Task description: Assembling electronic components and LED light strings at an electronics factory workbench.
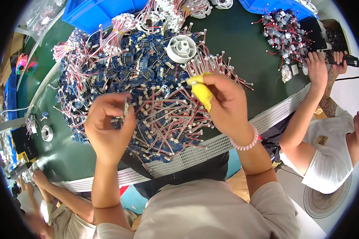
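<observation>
My left hand [107,127] pinches a small circuit board [126,108] with a pale connector, held on edge between thumb and fingers above the pile. To its right my right hand [229,105] is closed, thumb and forefinger together, both covered in yellow wrapping [202,96]. A tiny pale bit shows at those fingertips, too small to name. Beneath both hands spreads a heap of blue circuit boards [149,63]. Red, white and black cables [159,113] with white connectors lie across the heap's near side, and more cables [215,65] fan out just beyond my right hand.
A white plastic spool [182,48] sits on the heap. Blue bins [95,14] stand at the far edge of the green table [267,93]. At right, a co-worker's hands [321,69] are beside a pile of small motors [285,34]. Another person's arm [64,195] reaches in at lower left.
</observation>
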`<control>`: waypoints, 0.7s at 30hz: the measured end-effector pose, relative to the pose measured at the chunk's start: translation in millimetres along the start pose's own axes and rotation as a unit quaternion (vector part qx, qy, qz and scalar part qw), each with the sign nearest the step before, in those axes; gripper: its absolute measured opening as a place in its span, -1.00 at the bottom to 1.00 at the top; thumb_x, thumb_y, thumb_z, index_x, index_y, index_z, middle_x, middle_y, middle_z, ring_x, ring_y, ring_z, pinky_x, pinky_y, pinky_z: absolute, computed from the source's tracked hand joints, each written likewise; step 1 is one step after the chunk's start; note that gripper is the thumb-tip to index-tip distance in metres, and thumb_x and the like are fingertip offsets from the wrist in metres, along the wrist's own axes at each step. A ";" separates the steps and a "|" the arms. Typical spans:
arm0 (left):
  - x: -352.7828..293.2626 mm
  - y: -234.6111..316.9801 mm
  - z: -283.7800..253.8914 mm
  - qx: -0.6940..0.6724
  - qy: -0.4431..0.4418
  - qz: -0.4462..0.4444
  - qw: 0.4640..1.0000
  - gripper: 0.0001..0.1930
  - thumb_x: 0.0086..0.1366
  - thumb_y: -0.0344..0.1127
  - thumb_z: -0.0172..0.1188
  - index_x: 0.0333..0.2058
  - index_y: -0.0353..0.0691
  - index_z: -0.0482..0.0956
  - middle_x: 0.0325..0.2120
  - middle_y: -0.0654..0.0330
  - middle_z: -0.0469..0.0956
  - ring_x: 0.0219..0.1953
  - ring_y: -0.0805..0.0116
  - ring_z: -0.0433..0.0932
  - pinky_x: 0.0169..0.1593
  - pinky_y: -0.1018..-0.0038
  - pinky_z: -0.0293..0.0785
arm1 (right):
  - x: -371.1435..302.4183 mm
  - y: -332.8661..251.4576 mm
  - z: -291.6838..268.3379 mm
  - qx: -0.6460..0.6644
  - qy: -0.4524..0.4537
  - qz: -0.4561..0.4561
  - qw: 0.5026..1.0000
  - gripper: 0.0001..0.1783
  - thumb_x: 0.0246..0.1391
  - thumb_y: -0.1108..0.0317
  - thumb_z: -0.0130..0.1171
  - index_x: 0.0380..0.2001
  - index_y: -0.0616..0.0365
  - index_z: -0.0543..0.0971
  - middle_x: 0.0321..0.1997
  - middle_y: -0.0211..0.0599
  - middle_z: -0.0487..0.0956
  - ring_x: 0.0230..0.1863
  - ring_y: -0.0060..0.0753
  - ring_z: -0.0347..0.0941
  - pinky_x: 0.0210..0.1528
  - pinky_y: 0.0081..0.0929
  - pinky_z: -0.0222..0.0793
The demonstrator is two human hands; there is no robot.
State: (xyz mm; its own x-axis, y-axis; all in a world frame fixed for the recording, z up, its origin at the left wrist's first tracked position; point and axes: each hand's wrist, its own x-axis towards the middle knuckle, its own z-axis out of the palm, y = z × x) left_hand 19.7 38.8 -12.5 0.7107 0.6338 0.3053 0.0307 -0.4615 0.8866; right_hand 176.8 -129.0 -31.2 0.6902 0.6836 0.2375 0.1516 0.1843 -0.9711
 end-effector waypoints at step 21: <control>-19.7 29.5 16.1 -0.383 -0.182 -0.256 0.869 -0.79 0.14 -0.65 0.07 -0.21 -0.42 0.45 -0.35 0.15 0.45 -0.33 0.44 0.50 -0.33 0.59 0.52 | -7.8 -2.3 13.1 -0.247 -0.129 -0.357 0.892 -0.72 -0.27 0.49 0.26 -0.36 0.24 0.54 -0.27 -0.22 0.52 -0.40 -0.23 0.49 -0.41 -0.41 0.46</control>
State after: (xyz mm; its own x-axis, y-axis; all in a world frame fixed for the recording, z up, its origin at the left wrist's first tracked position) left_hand 17.9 2.7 2.1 0.9211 0.3319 -0.2036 0.0307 0.4593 0.8877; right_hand 161.8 -125.5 -30.5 0.1170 0.6686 0.7343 0.8246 0.3466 -0.4470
